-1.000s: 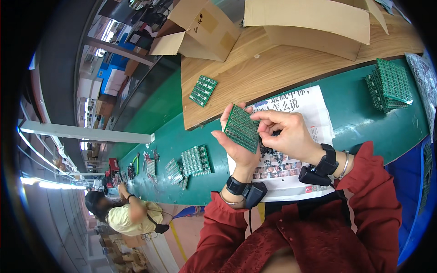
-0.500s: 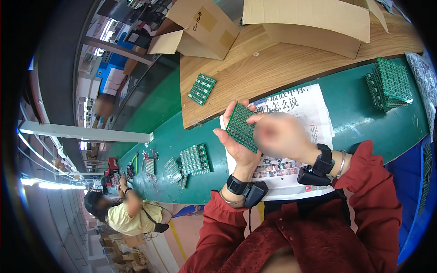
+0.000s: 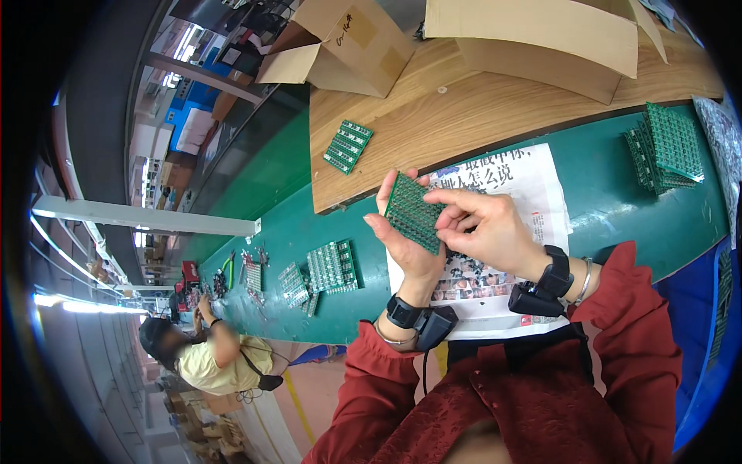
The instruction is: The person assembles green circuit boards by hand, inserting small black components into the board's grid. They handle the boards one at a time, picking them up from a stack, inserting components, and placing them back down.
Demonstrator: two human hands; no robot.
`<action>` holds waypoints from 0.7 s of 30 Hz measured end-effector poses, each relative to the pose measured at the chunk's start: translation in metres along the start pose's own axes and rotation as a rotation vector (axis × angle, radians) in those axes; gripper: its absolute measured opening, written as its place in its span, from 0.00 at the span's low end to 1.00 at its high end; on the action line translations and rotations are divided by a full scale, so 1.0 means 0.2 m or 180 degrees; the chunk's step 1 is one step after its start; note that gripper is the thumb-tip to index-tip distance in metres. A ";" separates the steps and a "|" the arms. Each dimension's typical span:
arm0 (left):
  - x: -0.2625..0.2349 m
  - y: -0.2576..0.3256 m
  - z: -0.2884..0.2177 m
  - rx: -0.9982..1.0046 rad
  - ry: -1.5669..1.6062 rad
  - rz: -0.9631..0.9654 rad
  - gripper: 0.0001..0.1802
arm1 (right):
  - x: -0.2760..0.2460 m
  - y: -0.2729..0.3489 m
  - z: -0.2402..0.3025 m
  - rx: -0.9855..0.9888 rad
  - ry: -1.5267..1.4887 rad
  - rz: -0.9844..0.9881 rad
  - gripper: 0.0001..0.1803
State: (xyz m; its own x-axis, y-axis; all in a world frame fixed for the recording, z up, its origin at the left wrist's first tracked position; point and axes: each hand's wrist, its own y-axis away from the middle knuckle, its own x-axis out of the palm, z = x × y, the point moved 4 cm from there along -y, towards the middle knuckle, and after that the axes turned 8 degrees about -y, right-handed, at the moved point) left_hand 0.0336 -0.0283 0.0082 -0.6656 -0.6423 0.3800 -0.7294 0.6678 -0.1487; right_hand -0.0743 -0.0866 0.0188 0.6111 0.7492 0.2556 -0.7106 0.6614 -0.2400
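Note:
A green circuit board panel point(image 3: 412, 214), dotted with rows of small parts, is tilted above the newspaper point(image 3: 533, 203). My left hand point(image 3: 413, 261) grips it from the left and below, thumb along the near edge and fingers behind. My right hand point(image 3: 495, 232) is closed at the panel's right side, its index fingertip on the face and its thumb by the lower right edge. Whether a small part sits between those fingers is hidden. Both wrists carry black strapped devices.
Stacked panels lie on the green table point(image 3: 371, 309): one pile point(image 3: 672, 143) far right, another point(image 3: 331, 267) left. A single panel point(image 3: 348, 145) rests on the wooden board point(image 3: 417, 116), near two cardboard boxes point(image 3: 533, 31). A co-worker point(image 3: 224, 359) sits further left by green-handled pliers point(image 3: 229, 269).
My right hand's fingers have opened out slightly against the panel's right side. The panel stays in my left hand, and the whole view has shifted a little.

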 end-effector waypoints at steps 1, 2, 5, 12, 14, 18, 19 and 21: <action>0.00 0.00 0.00 0.0007 -0.0009 -0.0012 0.44 | 0.01 0.00 -0.01 0.0020 0.0029 0.0001 0.23; 0.01 0.00 -0.01 0.0064 -0.0057 0.0040 0.44 | 0.01 0.01 -0.01 0.0040 0.0059 0.0001 0.23; 0.01 0.02 -0.02 0.0188 -0.0154 0.0136 0.44 | 0.03 0.02 0.00 0.0018 0.0268 -0.0036 0.21; 0.06 -0.01 -0.06 0.0261 -0.0342 0.0284 0.44 | 0.00 0.01 0.07 -0.0372 0.0492 -0.0191 0.17; 0.06 -0.03 -0.06 0.0227 -0.0347 0.0205 0.44 | -0.02 0.01 0.09 -0.0476 0.0508 -0.0254 0.18; 0.04 -0.05 -0.03 0.0133 -0.0196 0.0257 0.45 | -0.04 -0.01 0.08 -0.0509 0.0334 -0.0326 0.20; 0.05 -0.03 -0.02 0.0139 -0.0187 0.0293 0.45 | -0.03 -0.01 0.07 -0.0510 0.0245 -0.0359 0.20; 0.07 -0.02 -0.01 0.0215 -0.0199 0.0366 0.44 | -0.03 -0.01 0.09 -0.0540 0.0312 -0.0262 0.22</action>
State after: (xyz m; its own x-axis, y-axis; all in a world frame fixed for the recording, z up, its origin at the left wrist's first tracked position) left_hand 0.0270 -0.0389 0.0161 -0.7524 -0.5866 0.2997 -0.6553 0.7128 -0.2499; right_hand -0.0826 -0.0940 0.0338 0.7016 0.6867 0.1904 -0.5929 0.7108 -0.3785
